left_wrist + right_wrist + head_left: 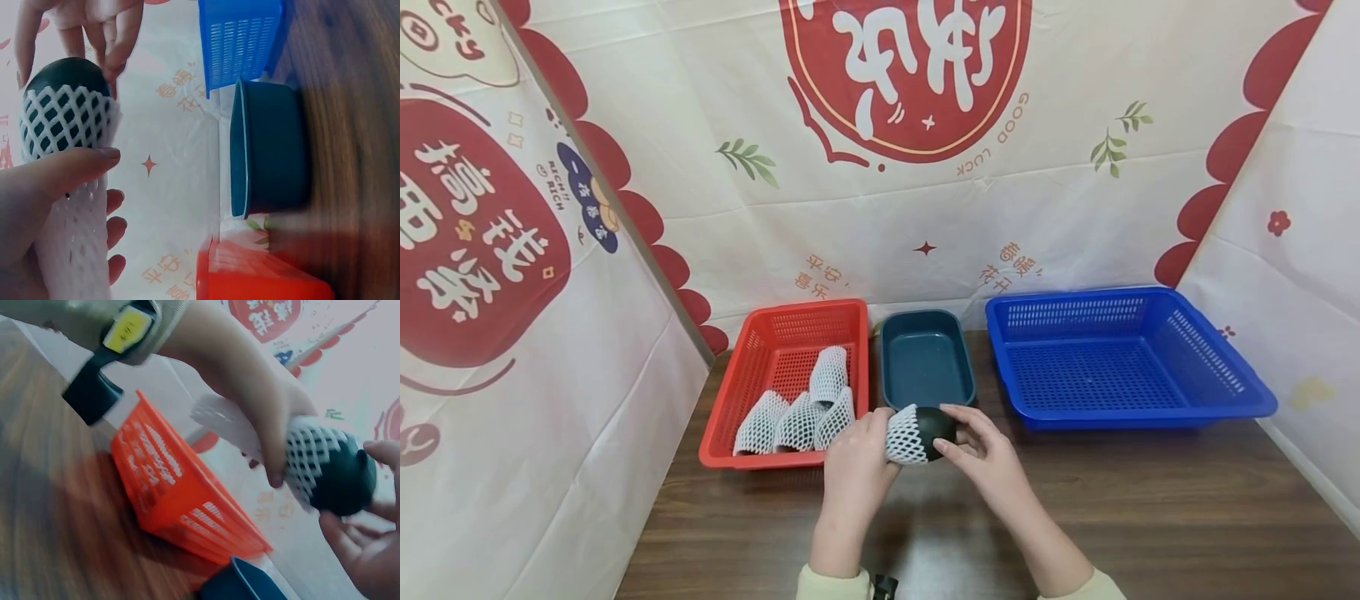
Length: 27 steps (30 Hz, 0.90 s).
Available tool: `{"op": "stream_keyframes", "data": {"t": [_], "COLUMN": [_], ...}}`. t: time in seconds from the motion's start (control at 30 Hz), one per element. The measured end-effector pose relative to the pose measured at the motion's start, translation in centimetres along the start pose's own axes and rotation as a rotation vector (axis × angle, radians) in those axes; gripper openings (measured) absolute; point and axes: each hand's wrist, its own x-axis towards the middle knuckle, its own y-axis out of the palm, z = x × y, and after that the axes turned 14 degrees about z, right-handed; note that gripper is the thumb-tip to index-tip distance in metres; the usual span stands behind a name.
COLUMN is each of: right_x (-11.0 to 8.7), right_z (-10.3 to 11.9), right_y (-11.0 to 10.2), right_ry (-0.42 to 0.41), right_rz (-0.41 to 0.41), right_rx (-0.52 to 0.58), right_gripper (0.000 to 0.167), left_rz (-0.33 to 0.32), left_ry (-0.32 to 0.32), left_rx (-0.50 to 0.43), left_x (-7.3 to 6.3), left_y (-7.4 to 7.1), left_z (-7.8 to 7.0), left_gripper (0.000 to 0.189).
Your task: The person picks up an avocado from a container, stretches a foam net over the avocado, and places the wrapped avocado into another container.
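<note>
A dark green fruit, avocado-like and smooth, sits partly inside a white foam net sleeve. My left hand grips the sleeve, its thumb lying across the netting and its fingers curled behind. The right hand pinches the fruit's bare end between thumb and fingers. In the right wrist view a small nub shows on the end of the fruit, and the loose part of the sleeve trails behind the left hand. Both hands are above the table, in front of the dark teal tray.
At left, a red basket holds several netted items. The teal tray stands between it and a blue basket at right. Printed cloth walls enclose the back and sides of the wooden table.
</note>
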Motion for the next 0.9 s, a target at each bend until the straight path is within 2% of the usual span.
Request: {"op": "stream_keyframes", "data": {"t": [0.13,0.23,0.4,0.63,0.9], "right_x": [0.0,0.0,-0.1,0.1,0.1], "right_z": [-0.3,-0.3,0.0,-0.6,-0.6], "right_y": [-0.9,-1.5,-1.6,-1.1,-0.7], "right_ry": [-0.111,-0.076,0.014,-0.083,-0.056], "right_rz": [0.082,0.085,0.039,0.026,-0.038], "right_rx": [-0.012,-0.025,-0.008,-0.031,-0.122], "right_gripper": [0.048,0.048,0.043,0.043,0.042], "left_rz": [-0.025,-0.054,-0.075,-0.138,-0.124], "left_ry": [-0.01,0.005,0.029,0.103,0.148], "left_rx": [-0.022,-0.025,0.039,0.163,0.206], "left_x": [-0.1,-0.1,0.0,-0.1,0.0], "left_y": [-0.3,-0.4,-0.5,-0.2,-0.2], "left_z": [0.1,0.1,-0.4,-0.8,-1.4], "left_gripper": [0.037,0.037,0.044,0.041,0.055]}}
